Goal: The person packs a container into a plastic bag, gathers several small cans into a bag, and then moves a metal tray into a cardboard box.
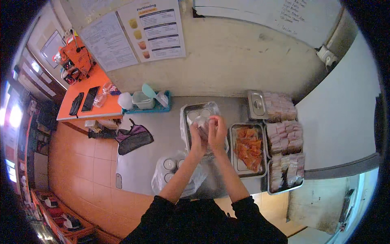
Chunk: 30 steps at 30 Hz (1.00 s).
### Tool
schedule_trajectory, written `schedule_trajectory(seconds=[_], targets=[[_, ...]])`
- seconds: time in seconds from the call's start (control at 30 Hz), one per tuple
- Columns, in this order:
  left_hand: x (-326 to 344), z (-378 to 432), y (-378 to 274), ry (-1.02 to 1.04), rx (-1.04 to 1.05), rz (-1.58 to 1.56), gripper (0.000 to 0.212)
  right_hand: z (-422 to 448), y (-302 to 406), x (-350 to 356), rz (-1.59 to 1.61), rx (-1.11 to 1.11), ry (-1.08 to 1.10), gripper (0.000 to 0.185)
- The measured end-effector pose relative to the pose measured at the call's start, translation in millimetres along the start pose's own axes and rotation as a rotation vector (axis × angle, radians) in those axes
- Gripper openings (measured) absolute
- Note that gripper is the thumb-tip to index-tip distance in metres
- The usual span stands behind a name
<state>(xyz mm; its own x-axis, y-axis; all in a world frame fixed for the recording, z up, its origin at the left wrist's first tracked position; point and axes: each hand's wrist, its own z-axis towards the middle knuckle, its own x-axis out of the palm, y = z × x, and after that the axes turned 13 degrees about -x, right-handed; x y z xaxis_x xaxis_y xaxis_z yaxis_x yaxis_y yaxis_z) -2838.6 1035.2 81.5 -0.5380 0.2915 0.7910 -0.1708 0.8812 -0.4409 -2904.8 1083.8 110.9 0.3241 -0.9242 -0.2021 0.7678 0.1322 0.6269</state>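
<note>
My left hand [198,138] and my right hand [217,131] meet over a metal tray lined with clear plastic [183,122]. Between them they hold a small plastic-wrapped item [202,124]; fingers and glare hide what is inside. Two round pale tops [193,115] show in the tray just beyond my fingers. Below my left forearm, several cans [169,164] stand upright in a clear plastic bag [158,180]. To the right of my right hand is a steel tray [242,171] with orange-red packets [249,146] piled in it.
Trays of pale packets [285,137] line the table's right side, beside a lidded steel container [257,104]. A purple and black cloth item [135,140] lies left. Behind it, a teal basket [146,109] holds containers. An orange counter [68,113] carries a phone [90,98].
</note>
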Motion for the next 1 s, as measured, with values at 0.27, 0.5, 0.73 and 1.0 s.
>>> schedule_trajectory(seconds=[0.27, 0.5, 0.73, 1.0], targets=[[-37.1, 22.2, -6.9, -0.032, 0.168, 0.176, 0.056, 26.6, -6.3, -22.1, 0.055, -0.062, 0.405, 0.01], [-6.0, 8.1, -11.0, -0.235, 0.134, 0.391, 0.067, 37.8, -21.1, -26.3, -0.153, -0.255, 0.553, 0.014], [-3.2, 4.3, -43.1, -0.018, 0.029, 0.038, 0.051, 13.1, 9.2, -53.7, 0.26, -0.07, 0.904, 0.012], [-67.0, -81.9, -50.5, -0.236, 0.168, 0.589, 0.054, -72.6, -92.2, -59.2, -0.645, 0.161, 0.86, 0.017]])
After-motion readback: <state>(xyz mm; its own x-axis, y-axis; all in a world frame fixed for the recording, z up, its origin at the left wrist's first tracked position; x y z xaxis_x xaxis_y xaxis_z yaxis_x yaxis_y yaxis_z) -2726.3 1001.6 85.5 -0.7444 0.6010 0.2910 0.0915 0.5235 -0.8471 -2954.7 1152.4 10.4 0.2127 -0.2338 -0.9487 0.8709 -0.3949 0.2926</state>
